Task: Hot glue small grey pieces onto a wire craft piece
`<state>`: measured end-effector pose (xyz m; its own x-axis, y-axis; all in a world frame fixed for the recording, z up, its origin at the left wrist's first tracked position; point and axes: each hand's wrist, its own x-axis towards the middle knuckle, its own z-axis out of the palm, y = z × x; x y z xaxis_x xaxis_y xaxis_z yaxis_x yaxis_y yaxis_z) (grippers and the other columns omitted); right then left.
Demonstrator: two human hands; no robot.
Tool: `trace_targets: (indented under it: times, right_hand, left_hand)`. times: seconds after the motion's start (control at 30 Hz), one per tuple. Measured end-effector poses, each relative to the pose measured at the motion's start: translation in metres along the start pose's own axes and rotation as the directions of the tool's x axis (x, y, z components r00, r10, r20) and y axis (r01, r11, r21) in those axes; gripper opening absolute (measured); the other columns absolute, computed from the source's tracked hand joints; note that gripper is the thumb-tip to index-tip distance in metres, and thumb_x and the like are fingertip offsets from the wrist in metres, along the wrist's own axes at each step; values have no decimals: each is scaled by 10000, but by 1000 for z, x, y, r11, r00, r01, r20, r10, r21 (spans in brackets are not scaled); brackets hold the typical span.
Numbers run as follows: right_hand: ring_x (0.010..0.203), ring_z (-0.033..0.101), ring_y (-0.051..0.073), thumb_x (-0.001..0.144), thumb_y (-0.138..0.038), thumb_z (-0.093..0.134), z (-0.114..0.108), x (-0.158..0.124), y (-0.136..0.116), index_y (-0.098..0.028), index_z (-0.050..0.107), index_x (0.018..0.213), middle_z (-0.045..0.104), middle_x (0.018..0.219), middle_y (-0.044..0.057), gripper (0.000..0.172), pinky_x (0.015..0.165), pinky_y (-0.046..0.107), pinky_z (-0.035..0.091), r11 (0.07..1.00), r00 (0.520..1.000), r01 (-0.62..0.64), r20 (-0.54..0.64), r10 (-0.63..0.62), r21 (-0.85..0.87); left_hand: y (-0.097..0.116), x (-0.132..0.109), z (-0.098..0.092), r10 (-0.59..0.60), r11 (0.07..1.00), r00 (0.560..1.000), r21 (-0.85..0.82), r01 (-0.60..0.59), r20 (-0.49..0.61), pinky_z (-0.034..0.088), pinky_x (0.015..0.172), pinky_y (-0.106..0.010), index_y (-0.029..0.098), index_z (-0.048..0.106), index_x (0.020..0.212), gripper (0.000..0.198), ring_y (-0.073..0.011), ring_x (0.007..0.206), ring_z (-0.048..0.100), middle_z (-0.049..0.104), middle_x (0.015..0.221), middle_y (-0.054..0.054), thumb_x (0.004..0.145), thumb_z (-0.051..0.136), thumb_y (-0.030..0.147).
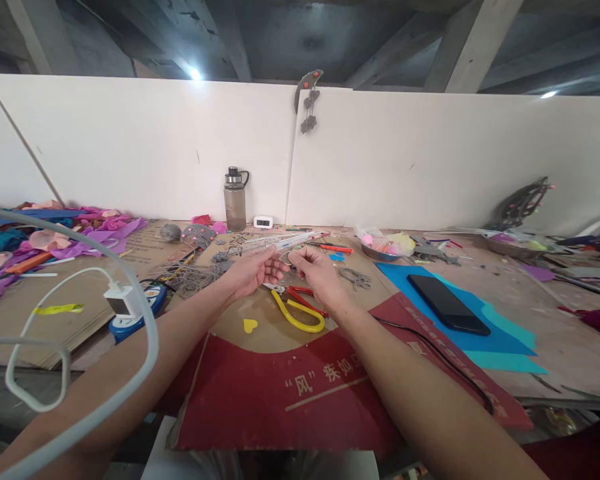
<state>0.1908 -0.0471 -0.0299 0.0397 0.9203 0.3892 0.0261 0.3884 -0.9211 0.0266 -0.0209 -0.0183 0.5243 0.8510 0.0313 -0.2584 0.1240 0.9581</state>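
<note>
Handwork under way at a cluttered bench. The right hand (316, 270) is closed in a pinch, seemingly on a small grey piece (287, 254), just beyond the scissors (300, 326). The left hand (260, 270), fingers half curled, lies beside it; whether it grips anything cannot be told. Left of the scissors, loose yarn (193, 279) appears unworked; right of and beyond them lies a coil (355, 278). A cut heart (250, 325) rests nearer left. Far beyond, the hanging moon (305, 97) appears finished. The held piece seems incomplete; how much remains is unclear.
</note>
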Motion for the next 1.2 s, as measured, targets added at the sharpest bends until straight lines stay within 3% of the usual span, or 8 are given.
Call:
trace_targets:
  times: [0.23, 0.37, 0.5, 0.63, 0.9, 1.1, 1.2]
  right_hand:
    - [497, 364, 99, 693, -405, 667, 4, -2, -2, -193, 552, 648, 448, 503, -56, 245, 520, 266, 288, 988, 996, -76, -44, 82, 131]
    - [496, 359, 102, 695, -431, 660, 7, -2, 0, -203, 534, 637, 433, 502, -53, 267, 510, 268, 298, 988, 995, -101, 21, 99, 117]
    - [533, 391, 105, 724, -432, 622, 5, -1, 0, -202, 579, 770, 511, 624, -33, 239, 509, 260, 327, 998, 998, -56, 39, 55, 35]
    - [600, 423, 105, 753, -394, 591, 2, 0, -4, -200, 584, 897, 565, 802, -7, 242, 546, 253, 363, 998, 999, 43, 25, -42, -40]
    - [590, 428, 102, 810, -367, 532, 4, -5, -10, -203, 581, 961, 540, 766, -22, 229, 563, 255, 376, 997, 993, 70, 95, -72, 22]
    - [590, 416, 101, 786, -408, 589, 4, -5, -12, -205, 579, 901, 549, 768, -18, 234, 568, 253, 358, 995, 992, 95, 83, -96, 14]
    - [586, 399, 110, 781, -403, 594, 3, -4, -9, -200, 551, 778, 508, 665, -27, 207, 567, 258, 347, 994, 994, 97, 61, -93, -53]
  left_hand:
    - [-4, -2, 6, 143, 972, 988, 195, -128, -63, 446, 533, -198, 122, 644, 818, 303, -85, 556, 578, 652, 680, -21, 635, 809, 298]
    - [-1, -2, 9, 228, 954, 960, 233, -188, -161, 426, 520, -204, 126, 621, 717, 247, -79, 531, 546, 606, 596, 4, 662, 767, 316]
    - [6, -4, 10, 258, 952, 939, 226, -207, -227, 421, 508, -215, 153, 545, 701, 238, -100, 542, 578, 642, 647, -8, 668, 731, 298]
    - [7, -5, 11, 241, 951, 955, 237, -198, -170, 398, 494, -209, 157, 530, 732, 222, -72, 479, 528, 663, 681, -17, 688, 709, 281]
    - [-1, 0, 5, 191, 974, 980, 138, -181, -59, 379, 500, -205, 127, 608, 768, 260, -58, 496, 507, 629, 682, -8, 667, 766, 307]
    - [-1, -1, 7, 197, 968, 980, 167, -189, -36, 325, 473, -198, 126, 615, 707, 252, -54, 474, 459, 536, 566, 27, 652, 777, 310]
    - [0, -4, 9, 165, 966, 986, 205, -158, -18, 326, 475, -201, 127, 597, 659, 247, -56, 473, 450, 528, 546, 23, 662, 762, 311]
